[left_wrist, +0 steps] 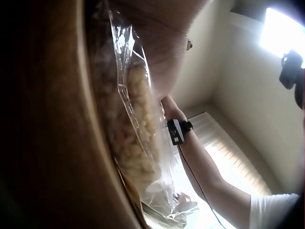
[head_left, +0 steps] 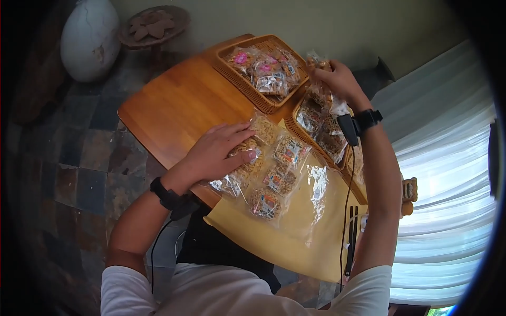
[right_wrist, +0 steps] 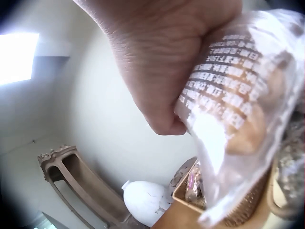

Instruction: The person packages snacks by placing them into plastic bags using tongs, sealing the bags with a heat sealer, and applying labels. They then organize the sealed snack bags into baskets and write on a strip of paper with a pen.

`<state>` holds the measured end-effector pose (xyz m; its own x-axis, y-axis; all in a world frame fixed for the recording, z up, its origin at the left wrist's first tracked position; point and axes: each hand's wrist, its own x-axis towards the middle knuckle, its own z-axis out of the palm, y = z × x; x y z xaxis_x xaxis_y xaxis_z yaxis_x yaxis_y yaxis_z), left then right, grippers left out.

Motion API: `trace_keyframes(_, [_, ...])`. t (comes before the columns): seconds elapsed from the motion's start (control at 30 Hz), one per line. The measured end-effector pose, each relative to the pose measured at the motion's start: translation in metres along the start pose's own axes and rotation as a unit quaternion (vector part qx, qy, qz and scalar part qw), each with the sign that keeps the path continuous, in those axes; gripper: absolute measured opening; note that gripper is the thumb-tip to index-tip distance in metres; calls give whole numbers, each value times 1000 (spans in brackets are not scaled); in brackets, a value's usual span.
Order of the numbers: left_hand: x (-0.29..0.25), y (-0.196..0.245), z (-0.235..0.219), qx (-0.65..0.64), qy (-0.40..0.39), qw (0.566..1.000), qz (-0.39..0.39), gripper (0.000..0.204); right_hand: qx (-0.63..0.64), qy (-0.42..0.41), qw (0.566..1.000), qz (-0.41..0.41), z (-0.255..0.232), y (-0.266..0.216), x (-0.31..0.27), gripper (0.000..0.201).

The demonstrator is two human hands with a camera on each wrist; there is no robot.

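My left hand [head_left: 219, 150] lies with spread fingers on clear bags of pale puffed snack [head_left: 246, 167] at the table's near edge; the left wrist view shows such a bag [left_wrist: 138, 129] under the palm. Beside it, several labelled round snack packs [head_left: 279, 178] lie in clear plastic. My right hand [head_left: 342, 84] grips a clear printed packet [head_left: 319, 62], raised above the right wicker basket [head_left: 297, 117], which holds dark seeded packs. In the right wrist view the hand [right_wrist: 167, 62] pinches the packet [right_wrist: 233, 90], white print facing the camera.
A second wicker basket [head_left: 253, 97] of packets with pink labels stands at the table's back. Yellow sheeting [head_left: 295, 245] covers the near right part of the wooden table [head_left: 174, 105]. Black sticks [head_left: 351, 237] lie at the right edge. A white egg-shaped vase [head_left: 90, 39] and curtain [head_left: 443, 210] stand beyond.
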<state>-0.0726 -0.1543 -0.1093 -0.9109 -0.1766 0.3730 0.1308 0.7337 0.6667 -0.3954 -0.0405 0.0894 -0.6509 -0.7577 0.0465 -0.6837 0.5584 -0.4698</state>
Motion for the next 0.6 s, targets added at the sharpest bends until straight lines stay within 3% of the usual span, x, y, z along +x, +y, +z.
trace_keyframes(0.17, [1,-2,2,-11,5,1000,-2,62,-196,-51,979,-29,40,9,90,58])
trace_keyframes(0.23, [1,-2,1,-17,7,1000,-4,62,-195,-36,980,-25,44,20,104,62])
trace_keyframes(0.3, [1,-1,0,-26,6,1000,-8,62,-59,13,998,0,41,33,117,59])
trace_keyframes(0.33, [1,1,-1,-20,4,1000,-9,62,-53,52,997,-1,41,38,121,58])
trace_keyframes(0.47, [2,2,-1,-14,2,1000,-7,64,-84,89,992,17,36,30,133,60])
trace_keyframes(0.53, [2,1,-1,-11,1,1000,-7,64,-109,184,975,-51,51,36,157,71])
trace_keyframes(0.6, [1,1,-1,-9,5,1000,-8,64,-161,156,972,-64,74,35,159,77])
